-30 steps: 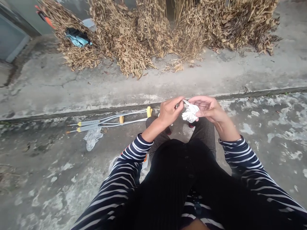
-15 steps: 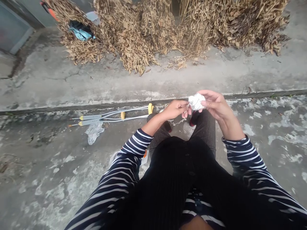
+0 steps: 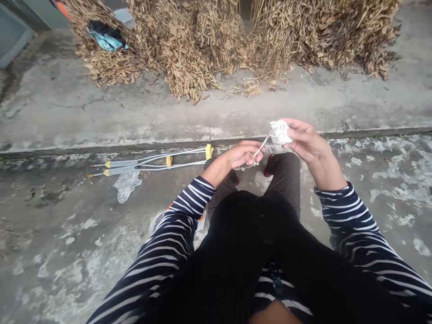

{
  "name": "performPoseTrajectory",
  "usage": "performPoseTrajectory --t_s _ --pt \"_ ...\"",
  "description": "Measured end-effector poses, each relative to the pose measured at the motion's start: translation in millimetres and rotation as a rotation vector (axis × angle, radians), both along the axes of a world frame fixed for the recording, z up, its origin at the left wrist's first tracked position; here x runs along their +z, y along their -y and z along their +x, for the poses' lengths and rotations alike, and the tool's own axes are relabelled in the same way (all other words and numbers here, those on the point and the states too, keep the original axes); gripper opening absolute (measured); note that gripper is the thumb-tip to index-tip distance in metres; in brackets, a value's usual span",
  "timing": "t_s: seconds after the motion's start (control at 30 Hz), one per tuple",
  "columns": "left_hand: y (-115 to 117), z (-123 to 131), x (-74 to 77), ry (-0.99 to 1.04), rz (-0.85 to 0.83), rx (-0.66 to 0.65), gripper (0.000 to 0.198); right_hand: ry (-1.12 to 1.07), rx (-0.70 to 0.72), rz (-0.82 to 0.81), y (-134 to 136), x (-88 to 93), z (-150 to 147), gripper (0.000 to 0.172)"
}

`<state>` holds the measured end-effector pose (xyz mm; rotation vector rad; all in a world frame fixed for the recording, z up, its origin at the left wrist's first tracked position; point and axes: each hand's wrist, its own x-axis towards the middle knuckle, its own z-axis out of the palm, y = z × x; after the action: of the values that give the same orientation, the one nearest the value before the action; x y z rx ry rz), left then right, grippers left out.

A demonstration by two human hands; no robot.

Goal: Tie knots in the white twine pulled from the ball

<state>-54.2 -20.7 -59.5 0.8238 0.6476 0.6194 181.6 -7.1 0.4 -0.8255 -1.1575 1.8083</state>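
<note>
I sit on concrete ground with my knees drawn up, in dark trousers and striped sleeves. My right hand is closed round a crumpled white wad held at its fingertips. A thin white strip runs from the wad down to my left hand, which pinches its lower end. A fine chain hangs under my left hand. Both hands are above my knees.
A pair of metal crutches with yellow pads lies on the ground to the left, with a clear plastic bag beside them. A low concrete kerb runs across. Heaps of dry leafy stalks and a blue cloth lie beyond.
My right hand has lifted the white wad up and to the right. My left hand has dropped slightly, and the strip between them has drawn out longer.
</note>
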Motion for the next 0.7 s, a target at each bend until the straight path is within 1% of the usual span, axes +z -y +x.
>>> performPoseTrajectory --t_s 0.07,0.17,0.23,0.3,0.4,0.5,0.57,0.63,0.7 --pt "-5 -3 2.2 -0.003 -0.002 -0.024 0.032 -0.028 0.020 -0.017 0 4.2 0 0.046" --pt "-7 -4 7.0 -0.018 0.010 -0.138 0.047 -0.039 0.041 -0.008 1 7.7 -2 0.045" --pt "-5 -2 10.1 -0.016 0.042 -0.194 0.051 -0.024 0.028 0.016 1 8.0 -4 0.047" --pt "0 2 12.0 -0.008 0.089 -0.187 0.051 -0.002 0.000 0.038 -1 7.1 -6 0.049" --pt "10 9 11.4 -0.017 0.151 -0.073 0.053 0.013 -0.020 0.046 -5 3.5 -6 0.047" --pt "21 14 9.4 -0.005 0.192 0.132 0.057 -0.020 -0.026 0.008 -11 -1.9 -3 0.044" --pt "28 15 10.4 0.013 0.221 0.255 0.054 -0.054 -0.048 -0.031 -14 -5.5 0 0.040" --pt "33 14 14.2 0.010 0.244 0.303 0.052 -0.063 -0.067 -0.058 -16 -8.3 0 0.036" --pt "36 13 19.6 -0.011 0.253 0.276 0.053 -0.047 -0.063 -0.075 -16 -10.4 0 0.033"
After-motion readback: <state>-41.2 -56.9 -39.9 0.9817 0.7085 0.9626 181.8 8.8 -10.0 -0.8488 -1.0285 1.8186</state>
